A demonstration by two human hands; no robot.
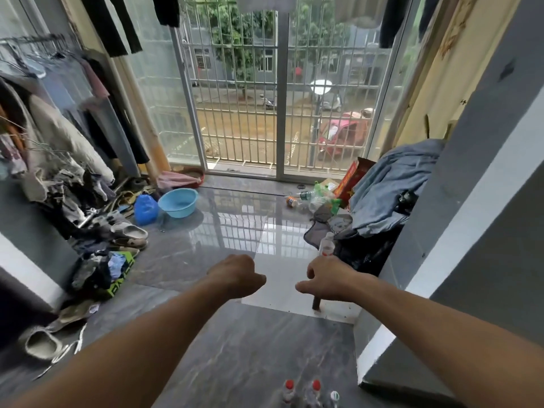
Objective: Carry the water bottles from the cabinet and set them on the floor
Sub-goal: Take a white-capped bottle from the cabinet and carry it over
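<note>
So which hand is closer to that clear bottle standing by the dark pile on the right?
Right. The right hand sits just below the clear bottle, its knuckles almost at the bottle's base. The left hand is farther off, to the bottle's left.

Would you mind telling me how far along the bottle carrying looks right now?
Done: three capped bottles stand on the floor at the bottom edge of the view. In hand: nothing; the left hand and right hand both reach forward holding no bottle. Possibly left: one clear bottle stands just beyond the right hand by the dark pile. The cabinet is not identifiable, so what remains is uncertain.
</note>
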